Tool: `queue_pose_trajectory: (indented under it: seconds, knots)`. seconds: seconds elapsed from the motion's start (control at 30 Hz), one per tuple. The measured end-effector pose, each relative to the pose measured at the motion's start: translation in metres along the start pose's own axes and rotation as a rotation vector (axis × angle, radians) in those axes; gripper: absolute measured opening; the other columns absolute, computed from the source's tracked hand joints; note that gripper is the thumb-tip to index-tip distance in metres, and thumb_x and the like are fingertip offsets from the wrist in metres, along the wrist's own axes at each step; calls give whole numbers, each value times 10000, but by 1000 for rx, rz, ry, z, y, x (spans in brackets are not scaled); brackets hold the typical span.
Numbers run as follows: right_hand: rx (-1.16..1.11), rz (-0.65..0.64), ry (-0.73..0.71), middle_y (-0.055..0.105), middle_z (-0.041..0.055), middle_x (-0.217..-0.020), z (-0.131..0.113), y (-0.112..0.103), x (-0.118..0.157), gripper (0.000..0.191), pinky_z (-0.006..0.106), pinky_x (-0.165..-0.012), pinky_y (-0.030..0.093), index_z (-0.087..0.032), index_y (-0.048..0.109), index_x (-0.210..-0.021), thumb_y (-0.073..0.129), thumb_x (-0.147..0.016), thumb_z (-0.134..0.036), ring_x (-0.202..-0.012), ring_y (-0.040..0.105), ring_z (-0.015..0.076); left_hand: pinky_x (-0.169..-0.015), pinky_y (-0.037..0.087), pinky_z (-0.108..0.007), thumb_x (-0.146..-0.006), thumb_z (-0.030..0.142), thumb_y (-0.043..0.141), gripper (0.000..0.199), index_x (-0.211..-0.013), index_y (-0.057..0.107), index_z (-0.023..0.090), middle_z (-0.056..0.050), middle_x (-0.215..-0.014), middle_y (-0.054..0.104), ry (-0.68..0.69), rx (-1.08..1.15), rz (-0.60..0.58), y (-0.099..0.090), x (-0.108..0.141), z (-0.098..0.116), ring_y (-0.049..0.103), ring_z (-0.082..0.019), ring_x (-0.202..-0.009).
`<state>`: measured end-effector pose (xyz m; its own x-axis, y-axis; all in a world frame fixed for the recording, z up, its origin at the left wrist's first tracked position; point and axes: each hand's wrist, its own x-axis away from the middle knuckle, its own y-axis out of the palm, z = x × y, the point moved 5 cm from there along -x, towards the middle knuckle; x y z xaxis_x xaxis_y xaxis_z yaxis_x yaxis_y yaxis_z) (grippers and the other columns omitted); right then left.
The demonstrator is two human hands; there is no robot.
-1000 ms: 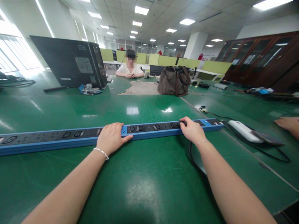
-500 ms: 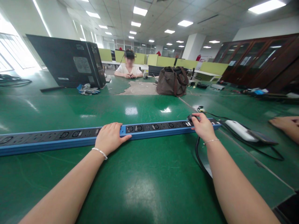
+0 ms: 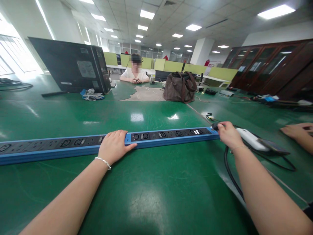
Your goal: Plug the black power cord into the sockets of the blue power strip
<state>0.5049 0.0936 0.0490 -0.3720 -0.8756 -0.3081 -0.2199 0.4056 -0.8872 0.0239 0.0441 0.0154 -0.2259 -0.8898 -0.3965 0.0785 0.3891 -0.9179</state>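
Note:
A long blue power strip [image 3: 168, 141] with a row of black sockets lies across the green table. My left hand [image 3: 113, 147] is wrapped over its middle, fingers on top and thumb along the near edge. Near the strip's right end, my right hand [image 3: 229, 134] pinches a black plug [image 3: 215, 126]. From under that hand a thick black power cord [image 3: 229, 169] runs down toward me. Whether the plug touches the strip is hard to tell.
Right of my right hand lie a white device [image 3: 251, 139] and black cables; another person's hand [image 3: 295, 132] rests beyond. Farther back stand a black computer case [image 3: 73, 65], work gloves [image 3: 91, 94] and a brown bag [image 3: 179, 86]. A person [image 3: 135, 73] sits across the table.
My right hand has moved to the right with the plug, from over the sockets to the strip's right end, and the cord followed. My left hand has stayed on the strip.

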Motion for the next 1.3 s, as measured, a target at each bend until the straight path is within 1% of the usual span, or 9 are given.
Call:
queue_pose_trajectory:
  seconds: [0.1, 0.23, 0.33, 0.5, 0.67, 0.9, 1.03, 1.17, 1.3]
  knots:
    - [-12, -55, 31, 644, 90, -834, -5, 3, 2, 417, 318, -662, 445, -157, 543, -1121, 344, -859, -412, -677, 585, 201, -912, 396, -402, -785, 644, 415, 645, -1144, 547, 124, -144, -1085, 634, -4, -1, -7, 0, 0, 0, 567, -285, -1047]
    - [55, -78, -61, 654, 107, -901, -20, 6, 6, 395, 313, -716, 433, -163, 572, -1086, 362, -848, -398, -804, 595, 225, -914, 395, -404, -780, 652, 414, 647, -1141, 551, 133, -141, -1082, 635, -12, 12, -18, -1, -1, -1, 566, -285, -1051]
    - [110, -79, -69, 658, 115, -939, -23, 6, 6, 403, 315, -719, 429, -171, 571, -1107, 359, -851, -398, -839, 601, 239, -911, 396, -406, -775, 653, 419, 633, -1137, 556, 153, -133, -1074, 639, -19, 20, -19, -1, -1, -1, 568, -284, -1047]
    - [185, -108, -84, 664, 110, -977, -26, 7, 4, 406, 327, -732, 424, -195, 562, -1133, 345, -863, -406, -848, 612, 244, -909, 398, -409, -774, 652, 421, 638, -1138, 556, 146, -137, -1074, 638, -17, 15, -13, 0, -1, -1, 568, -286, -1046]
    - [241, -125, -70, 667, 117, -965, -26, 7, 4, 407, 328, -704, 419, -200, 563, -1134, 316, -879, -401, -826, 615, 248, -908, 401, -407, -782, 646, 416, 649, -1140, 551, 122, -146, -1073, 637, -8, 0, -10, -1, 0, 0, 569, -289, -1044]
    - [292, -144, -80, 670, 112, -953, -24, 9, 2, 409, 329, -688, 422, -216, 561, -1138, 288, -894, -400, -800, 617, 243, -909, 403, -411, -775, 650, 425, 643, -1144, 549, 139, -143, -1082, 637, -17, 4, -17, -1, -1, 0, 569, -285, -1051]
    - [342, -145, -79, 671, 121, -919, -29, 8, 4, 429, 341, -671, 423, -216, 560, -1133, 262, -900, -418, -770, 618, 249, -903, 408, -418, -775, 650, 424, 657, -1146, 549, 121, -152, -1079, 637, -9, -7, -15, 0, -1, 0, 572, -293, -1045]
    - [404, -177, -120, 667, 124, -898, -37, 10, 7, 433, 353, -665, 421, -222, 544, -1149, 252, -900, -422, -776, 619, 259, -899, 411, -413, -783, 645, 415, 657, -1140, 550, 110, -153, -1070, 640, 1, -25, -7, -1, -1, 0, 575, -294, -1043]
    - [399, -200, -125, 664, 126, -916, -37, 14, 7, 419, 348, -673, 422, -223, 530, -1160, 261, -899, -409, -799, 623, 259, -893, 415, -411, -786, 649, 404, 663, -1140, 550, 108, -156, -1067, 641, 7, -24, -6, -2, -1, 1, 579, -292, -1040]
